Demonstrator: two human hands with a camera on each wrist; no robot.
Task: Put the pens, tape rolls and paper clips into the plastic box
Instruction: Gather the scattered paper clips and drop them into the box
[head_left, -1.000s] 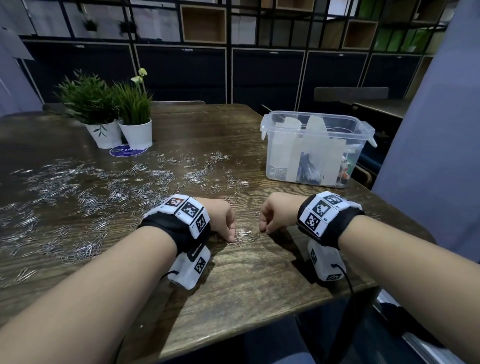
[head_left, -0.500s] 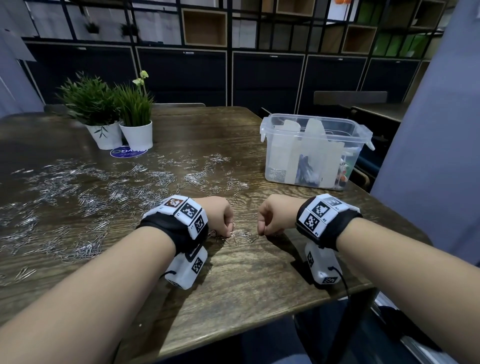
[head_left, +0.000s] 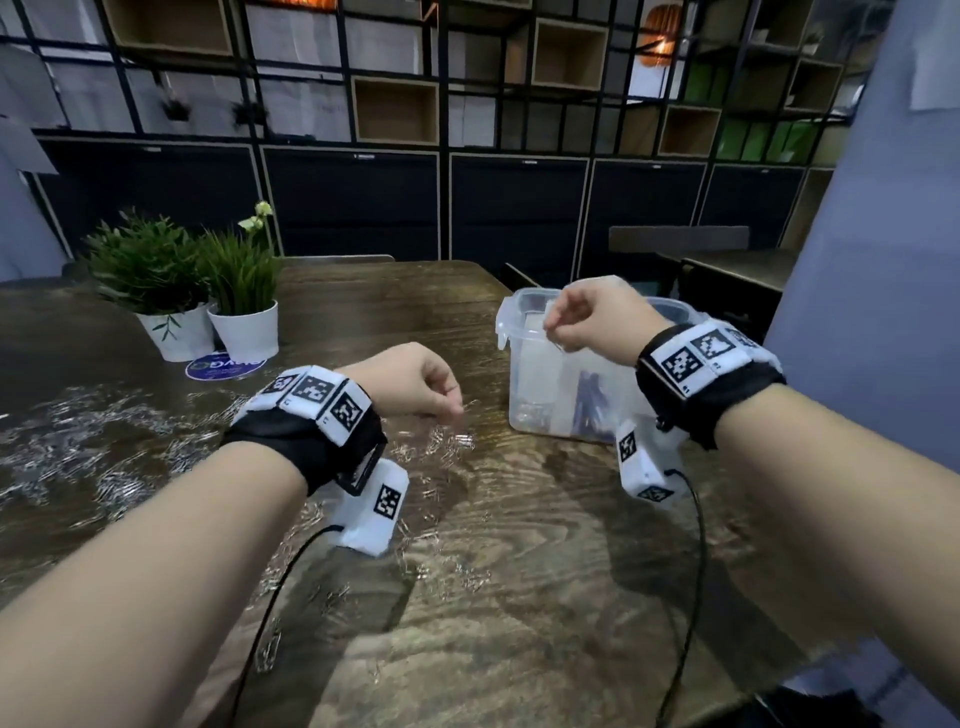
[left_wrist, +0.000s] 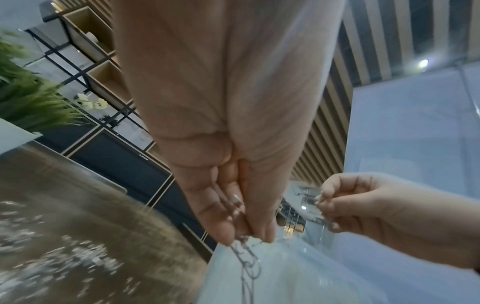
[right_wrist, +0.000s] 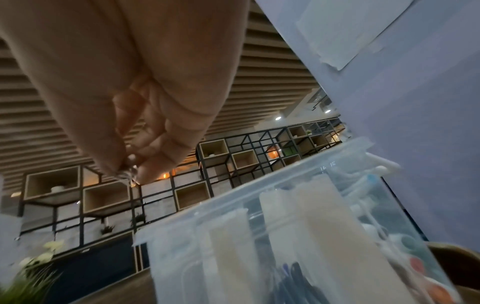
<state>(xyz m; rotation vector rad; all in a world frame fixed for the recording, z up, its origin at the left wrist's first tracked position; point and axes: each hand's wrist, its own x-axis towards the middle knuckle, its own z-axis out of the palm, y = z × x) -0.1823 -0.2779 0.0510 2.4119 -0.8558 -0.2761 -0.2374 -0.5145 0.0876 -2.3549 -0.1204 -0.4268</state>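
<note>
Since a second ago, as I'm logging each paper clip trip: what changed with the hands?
Both hands have lifted off the table. The right hand carried its pinch of paper clips up over the plastic box; the left hand rose, trailing a chain of clips. The box and the potted plants stayed put.

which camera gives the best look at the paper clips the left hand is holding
The left wrist view: the left hand pinches a dangling chain of paper clips at its fingers. The head view shows only the fist's back; the right wrist view misses it.
</note>
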